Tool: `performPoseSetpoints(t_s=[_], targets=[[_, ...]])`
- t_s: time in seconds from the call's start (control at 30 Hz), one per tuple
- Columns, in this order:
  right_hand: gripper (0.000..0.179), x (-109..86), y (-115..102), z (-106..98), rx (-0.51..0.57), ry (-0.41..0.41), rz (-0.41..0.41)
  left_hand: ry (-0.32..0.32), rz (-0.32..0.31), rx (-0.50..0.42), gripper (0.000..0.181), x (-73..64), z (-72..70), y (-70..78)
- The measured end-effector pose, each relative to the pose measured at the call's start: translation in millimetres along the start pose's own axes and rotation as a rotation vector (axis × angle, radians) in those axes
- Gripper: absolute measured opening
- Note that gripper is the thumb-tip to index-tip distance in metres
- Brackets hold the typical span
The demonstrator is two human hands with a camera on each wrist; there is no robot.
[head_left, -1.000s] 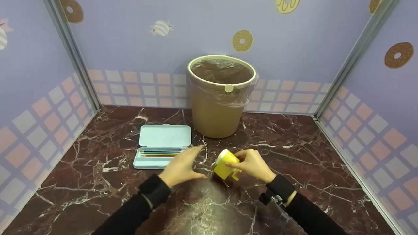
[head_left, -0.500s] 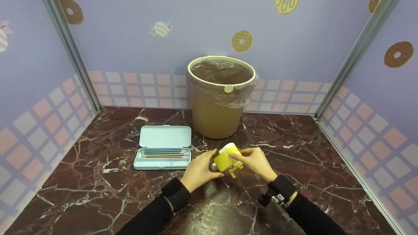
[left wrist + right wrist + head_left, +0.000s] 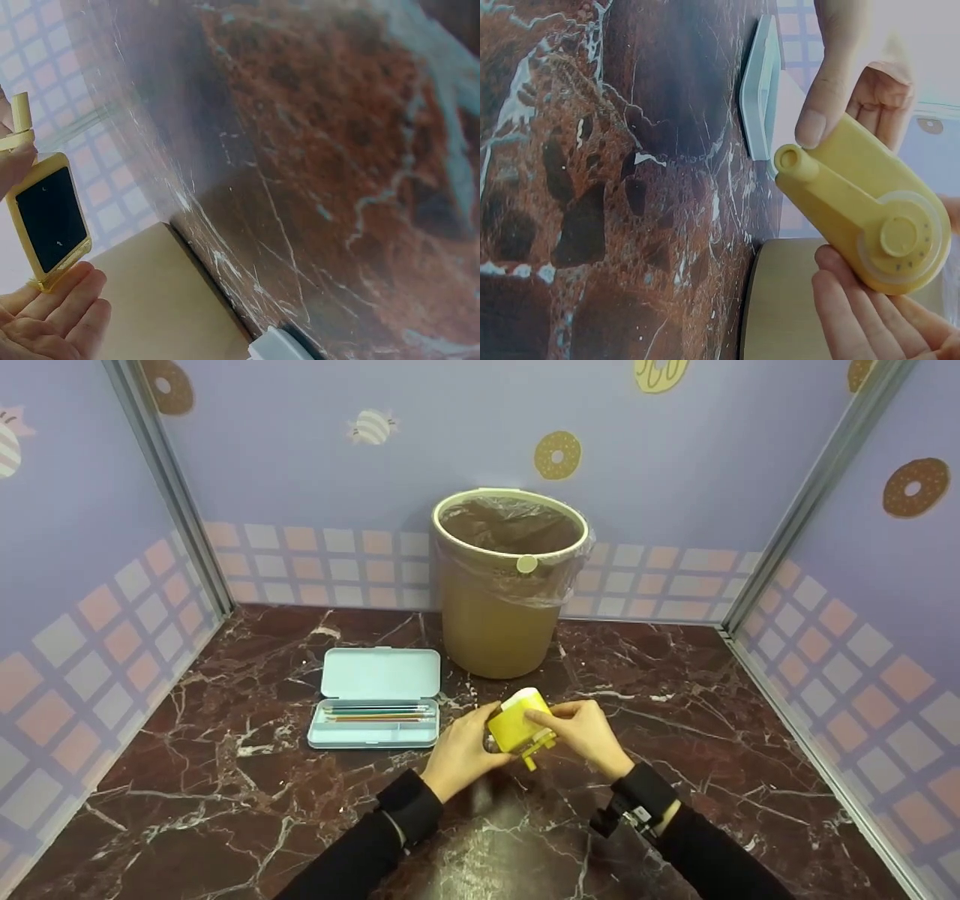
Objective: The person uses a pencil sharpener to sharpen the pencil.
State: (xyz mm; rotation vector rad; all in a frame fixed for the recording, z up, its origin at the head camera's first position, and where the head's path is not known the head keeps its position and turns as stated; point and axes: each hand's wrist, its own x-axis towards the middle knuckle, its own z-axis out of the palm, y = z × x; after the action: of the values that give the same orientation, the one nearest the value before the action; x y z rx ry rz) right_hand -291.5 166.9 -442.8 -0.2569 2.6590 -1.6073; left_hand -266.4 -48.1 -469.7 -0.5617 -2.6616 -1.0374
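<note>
A yellow pencil sharpener [image 3: 514,727] with a crank is held tilted between both hands in front of the bin. On its left side, my left hand [image 3: 457,754] grips it between thumb and fingers. My right hand [image 3: 586,733] pinches the right side, thumb on top. In the right wrist view, the crank arm [image 3: 836,191] and its round hub face the camera, and the left thumb presses near the crank's knob. A dark window [image 3: 52,217] shows on the sharpener's body in the left wrist view, where several extended left fingers [image 3: 71,304] lie against its end.
A light blue pencil case [image 3: 381,673] lies open to the left, with several pencils [image 3: 375,711] in it. Behind the hands stands a tan bin [image 3: 499,630] lined with a clear bag. Patterned panels [image 3: 315,472] enclose the dark marble table [image 3: 247,787].
My left hand has moved right from beside the pencil case and taken hold of the sharpener. The right hand has raised and turned the sharpener slightly.
</note>
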Motion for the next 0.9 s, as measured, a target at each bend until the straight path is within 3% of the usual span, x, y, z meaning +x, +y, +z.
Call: performPoseSetpoints(t_s=[0.6,0.9], targets=[[0.039,-2.0,2,-4,-0.017,-0.071,0.015,0.01,0.007,-0.047,0.069,0.6,-1.9,-0.9],[0.041,-2.4,8,-17,-0.027,-0.181,-0.073,-0.038,0.026,-0.105,0.07,-0.8,-11.1,-2.2]])
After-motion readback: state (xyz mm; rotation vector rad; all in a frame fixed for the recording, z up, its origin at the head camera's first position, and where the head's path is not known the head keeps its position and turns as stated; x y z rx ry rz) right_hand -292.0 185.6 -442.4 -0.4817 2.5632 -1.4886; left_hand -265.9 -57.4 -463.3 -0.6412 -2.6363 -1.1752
